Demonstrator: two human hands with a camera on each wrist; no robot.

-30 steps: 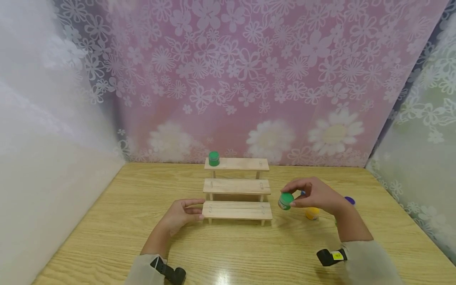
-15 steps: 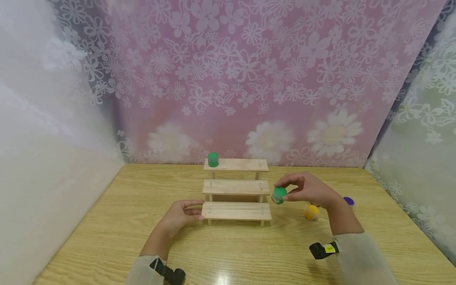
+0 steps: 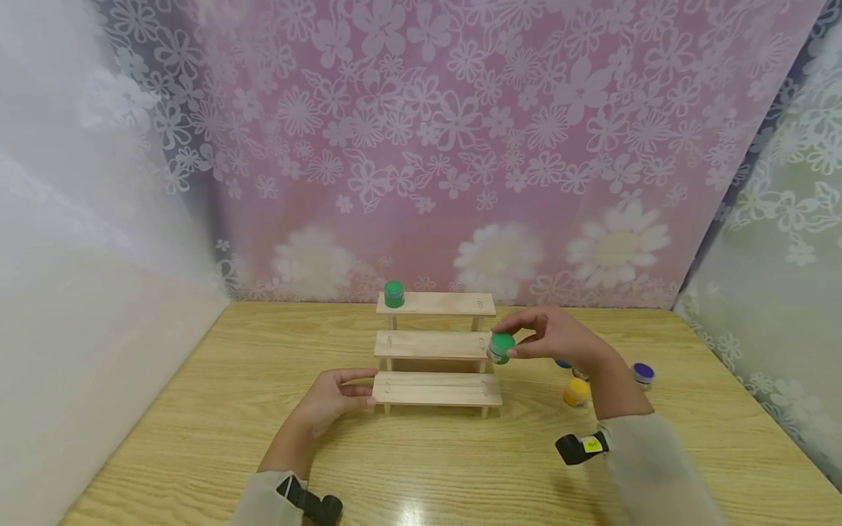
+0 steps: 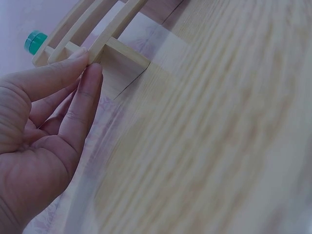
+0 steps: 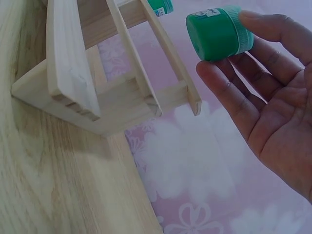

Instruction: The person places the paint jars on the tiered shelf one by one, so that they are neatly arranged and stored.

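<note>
A three-step wooden display stand [image 3: 437,389] stands on the table. My left hand [image 3: 334,398] pinches the left end of its lowest step between thumb and fingers, as the left wrist view shows up close. My right hand [image 3: 562,340] holds a green paint jar [image 3: 501,348] by thumb and fingertips, beside the right end of the middle step. In the right wrist view this jar [image 5: 214,34] is tilted, its ribbed lid toward the palm. Another green jar [image 3: 394,294] sits on the left end of the top step; the middle and lowest steps are bare.
To the right on the wood-grain table [image 3: 421,460] are a yellow jar [image 3: 576,392] and a purple-lidded jar [image 3: 643,375]. A blue jar [image 3: 562,362] shows partly below the right hand. A pink flowered cloth [image 3: 421,146] rises behind the table, with pale sheets at both sides.
My right hand has carried the green paint jar left and slightly up, from out over the table to the stand's right end. My left hand stays on the lowest step.
</note>
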